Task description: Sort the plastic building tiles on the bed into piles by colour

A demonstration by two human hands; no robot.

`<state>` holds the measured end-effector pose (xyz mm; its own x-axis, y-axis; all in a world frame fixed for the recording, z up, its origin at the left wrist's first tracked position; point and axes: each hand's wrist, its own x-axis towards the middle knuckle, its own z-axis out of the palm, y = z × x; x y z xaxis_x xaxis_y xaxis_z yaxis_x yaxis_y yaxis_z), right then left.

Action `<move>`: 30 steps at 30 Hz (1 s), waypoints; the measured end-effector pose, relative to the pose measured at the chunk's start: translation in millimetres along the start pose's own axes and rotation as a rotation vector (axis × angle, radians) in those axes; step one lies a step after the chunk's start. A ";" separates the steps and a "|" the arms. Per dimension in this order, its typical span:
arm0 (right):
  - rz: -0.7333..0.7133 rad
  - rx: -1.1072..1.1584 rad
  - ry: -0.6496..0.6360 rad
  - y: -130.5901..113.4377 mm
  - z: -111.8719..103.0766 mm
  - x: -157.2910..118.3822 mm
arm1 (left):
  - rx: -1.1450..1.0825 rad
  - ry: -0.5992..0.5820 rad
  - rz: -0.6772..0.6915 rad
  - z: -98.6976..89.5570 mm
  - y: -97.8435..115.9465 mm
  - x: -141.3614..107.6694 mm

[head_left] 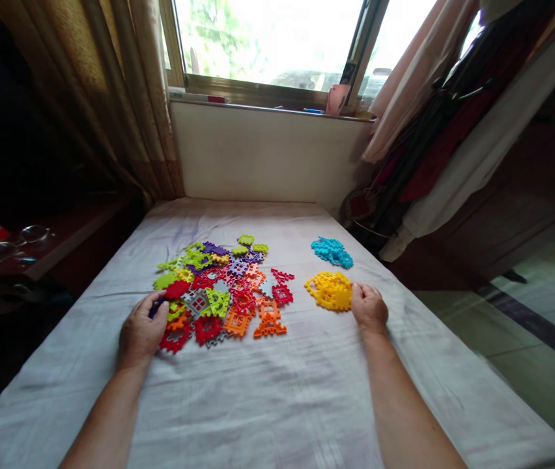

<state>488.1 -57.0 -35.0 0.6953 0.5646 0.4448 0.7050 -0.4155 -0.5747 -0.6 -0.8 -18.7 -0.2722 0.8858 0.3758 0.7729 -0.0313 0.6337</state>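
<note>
A wide pile of mixed plastic pieces (219, 286), in red, orange, green, purple and grey, lies on the cloth. At its left edge my left hand (143, 326) has its fingers closed around a dark purple piece (157, 307). My right hand (369, 306) is closed at the right edge of a yellow heap (331, 291); whatever its fingers pinch is hidden. Behind the yellow heap lies a blue heap (332, 251). Orange pieces (270, 319) sit at the right front of the mixed pile.
A white sheet (258, 404) covers the table. A curtain (131, 98) hangs at the left, and clothes (453, 130) hang at the right. A pink cup (337, 99) stands on the sill. Glasses (34, 234) rest on a dark surface at the left.
</note>
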 end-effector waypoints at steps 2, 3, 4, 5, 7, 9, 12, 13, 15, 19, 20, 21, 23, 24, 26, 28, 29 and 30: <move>-0.077 0.020 0.065 -7.9 -0.1 -2.1 | -0.006 0.009 0.014 0.5 -1.1 -0.4; -0.137 0.038 0.085 -15.5 0.1 -4.1 | -0.011 0.016 0.021 0.9 -1.7 -0.6; -0.212 0.061 0.086 -25.5 0.9 -6.9 | -0.017 0.026 0.026 1.3 -2.1 -0.9; -0.298 0.087 0.063 -38.0 2.7 -10.6 | -0.024 0.035 0.031 1.7 -2.4 -1.1; -0.484 0.141 -0.051 -69.1 9.5 -20.4 | -0.035 0.052 0.037 2.5 -2.5 -1.4; -0.624 0.168 -0.202 -106.1 20.5 -32.3 | -0.043 0.066 0.042 3.2 -2.5 -1.4; -0.745 0.156 -0.402 -165.6 40.2 -49.6 | -0.050 0.081 0.055 3.8 -3.4 -1.4; -0.778 0.138 -0.455 -184.8 46.7 -54.2 | -0.052 0.084 0.061 4.0 -4.0 -1.4; -0.833 0.069 -0.540 -220.3 58.9 -61.1 | -0.054 0.092 0.073 4.3 -5.5 -1.6; -0.929 -0.113 -0.641 -271.0 81.7 -65.0 | -0.063 0.100 0.101 5.1 -8.7 -2.6; -0.953 -0.150 -0.657 -278.7 87.2 -64.6 | -0.066 0.101 0.107 5.5 -9.4 -2.9; -0.970 -0.185 -0.668 -284.7 92.3 -63.8 | -0.067 0.102 0.112 5.9 -9.9 -3.2; -0.969 -0.246 -0.674 -292.4 100.8 -62.0 | -0.070 0.105 0.118 6.8 -10.3 -3.9; -0.960 -0.267 -0.672 -294.6 103.9 -61.1 | -0.072 0.107 0.119 7.3 -10.3 -4.2; -0.945 -0.288 -0.667 -296.8 107.4 -59.4 | -0.076 0.110 0.117 8.0 -9.9 -4.7; -0.948 -0.286 -0.660 -296.7 107.1 -58.1 | -0.081 0.107 0.117 8.3 -9.4 -4.9; -0.948 -0.280 -0.648 -295.7 105.6 -57.4 | -0.083 0.104 0.118 8.4 -9.2 -4.8; -0.947 -0.266 -0.625 -294.0 103.5 -56.6 | -0.085 0.101 0.118 8.5 -9.0 -4.7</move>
<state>227.0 107.0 37.7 -0.2628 0.9514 0.1603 0.9640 0.2660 0.0016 -1.4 -0.8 -31.9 -0.2417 0.8226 0.5147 0.7531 -0.1755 0.6341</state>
